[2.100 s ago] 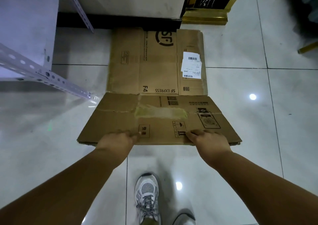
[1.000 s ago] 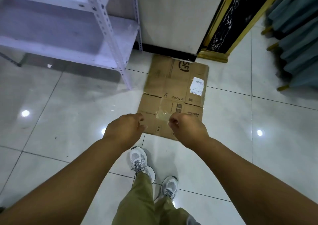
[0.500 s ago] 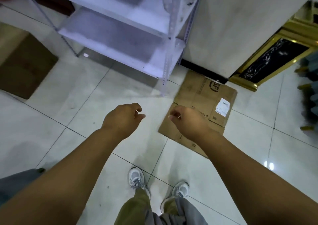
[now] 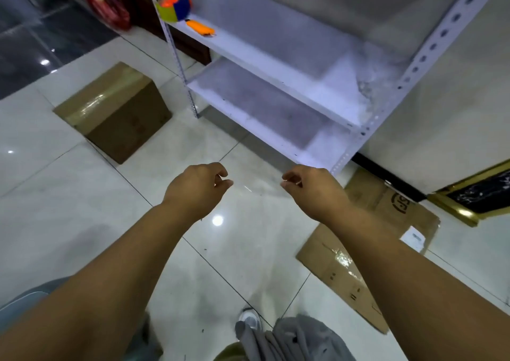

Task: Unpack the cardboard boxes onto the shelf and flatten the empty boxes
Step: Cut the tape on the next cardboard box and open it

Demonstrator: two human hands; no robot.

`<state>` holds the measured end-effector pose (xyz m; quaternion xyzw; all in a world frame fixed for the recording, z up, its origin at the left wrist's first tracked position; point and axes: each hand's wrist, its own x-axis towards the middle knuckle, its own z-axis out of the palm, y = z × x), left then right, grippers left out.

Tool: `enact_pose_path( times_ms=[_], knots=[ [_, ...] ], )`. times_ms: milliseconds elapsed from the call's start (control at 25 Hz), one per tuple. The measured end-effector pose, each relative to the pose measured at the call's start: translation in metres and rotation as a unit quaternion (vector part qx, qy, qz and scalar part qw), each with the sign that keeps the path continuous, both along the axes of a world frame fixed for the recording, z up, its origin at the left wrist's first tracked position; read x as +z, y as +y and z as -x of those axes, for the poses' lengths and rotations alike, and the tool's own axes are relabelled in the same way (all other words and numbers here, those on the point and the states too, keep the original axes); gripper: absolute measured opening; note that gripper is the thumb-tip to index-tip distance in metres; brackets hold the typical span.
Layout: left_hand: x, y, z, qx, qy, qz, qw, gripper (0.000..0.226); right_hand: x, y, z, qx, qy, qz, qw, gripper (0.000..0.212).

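A flattened cardboard box [image 4: 386, 239] with a white label lies on the tiled floor at the right, partly behind my right forearm. A taped, closed cardboard box [image 4: 116, 112] stands on the floor at the left, beside the white metal shelf [image 4: 276, 56]. My left hand [image 4: 196, 189] and my right hand [image 4: 311, 189] hover side by side over bare floor in front of the shelf, fingers loosely curled, holding nothing. Both hands are well clear of either box.
An orange utility knife [image 4: 200, 27] and a colourful tape dispenser [image 4: 174, 8] lie on the upper shelf board. A red bag [image 4: 113, 7] stands behind the shelf. A gold-framed black panel [image 4: 480, 192] stands at the right wall. My shoe [image 4: 249, 319] is below.
I let go of the flattened box, stood up and turned left. The shelf and the closed box came into view, and my hands now hang in the air away from the cardboard.
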<state>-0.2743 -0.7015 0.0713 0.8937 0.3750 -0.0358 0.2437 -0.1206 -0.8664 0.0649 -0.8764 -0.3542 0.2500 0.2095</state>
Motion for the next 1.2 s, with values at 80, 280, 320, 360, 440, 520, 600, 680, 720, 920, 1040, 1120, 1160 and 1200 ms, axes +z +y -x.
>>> enact_pose_path(
  times_ms=[80,280,320,360,440,520,600,680,720,920,1040,1120,1160,1200],
  knots=[
    [0.006,0.019,-0.004,0.017,-0.011,-0.003,1.0,0.03,0.007,0.024,-0.008,0.021,-0.006,-0.004,1.0,0.023],
    [0.02,0.058,-0.029,0.056,-0.037,-0.011,0.998,0.032,0.022,0.081,-0.043,0.079,-0.019,-0.015,0.997,0.022],
    [0.023,0.066,-0.036,0.068,-0.045,-0.011,0.997,0.032,0.026,0.093,-0.052,0.089,-0.021,-0.016,0.996,0.022],
    [0.025,0.075,-0.044,0.08,-0.051,-0.012,0.995,0.031,0.03,0.105,-0.062,0.098,-0.023,-0.015,0.995,0.022],
    [0.03,0.091,-0.057,0.099,-0.056,-0.018,0.993,0.031,0.036,0.129,-0.08,0.117,-0.026,-0.012,0.993,0.022],
    [0.032,0.105,-0.067,0.117,-0.059,-0.018,0.991,0.03,0.039,0.151,-0.095,0.139,-0.033,-0.01,0.99,0.022],
    [0.033,0.12,-0.072,0.143,-0.063,-0.018,0.988,0.03,0.042,0.177,-0.108,0.162,-0.041,-0.007,0.986,0.023],
    [0.033,0.136,-0.073,0.163,-0.057,-0.023,0.985,0.029,0.044,0.201,-0.116,0.177,-0.036,-0.007,0.984,0.023],
    [0.033,0.144,-0.072,0.172,-0.054,-0.024,0.983,0.029,0.045,0.214,-0.117,0.184,-0.033,-0.008,0.982,0.023],
    [0.035,0.198,-0.067,0.198,-0.046,-0.037,0.978,0.029,0.045,0.28,-0.112,0.224,-0.023,-0.017,0.974,0.025],
    [0.029,0.246,-0.065,0.206,-0.049,-0.031,0.977,0.03,0.045,0.33,-0.105,0.245,-0.035,-0.016,0.969,0.027],
    [0.027,0.282,-0.065,0.198,-0.053,-0.029,0.978,0.03,0.043,0.364,-0.102,0.247,-0.046,-0.008,0.968,0.027],
    [0.027,0.298,-0.066,0.19,-0.053,-0.027,0.98,0.03,0.041,0.378,-0.102,0.244,-0.05,-0.002,0.968,0.027],
    [0.027,0.315,-0.067,0.182,-0.052,-0.023,0.982,0.031,0.04,0.393,-0.104,0.238,-0.054,0.005,0.97,0.026]
  ],
)
